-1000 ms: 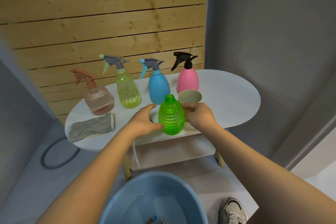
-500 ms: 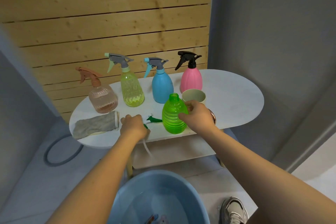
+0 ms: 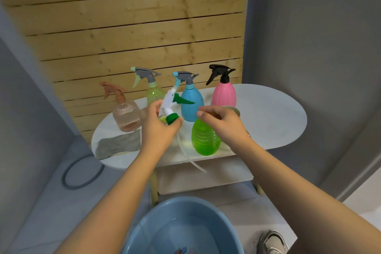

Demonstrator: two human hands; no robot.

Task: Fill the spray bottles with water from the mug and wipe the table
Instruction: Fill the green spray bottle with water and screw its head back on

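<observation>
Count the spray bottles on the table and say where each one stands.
5: a peach bottle far left, a yellow-green bottle and a blue bottle mid-row, a pink bottle at the right, and a headless green bottle in front. None looks hidden.

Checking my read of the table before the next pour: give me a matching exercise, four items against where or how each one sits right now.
Items:
1. spray head
2. green bottle
3. grey cloth
4. pink bottle

States:
A. lying flat at the table's left end
B. capless, standing under the right hand
C. lifted off the table in the left hand, tube dangling
D. standing at the back, black trigger on

Pairs: 1-C, 2-B, 3-A, 4-D
</observation>
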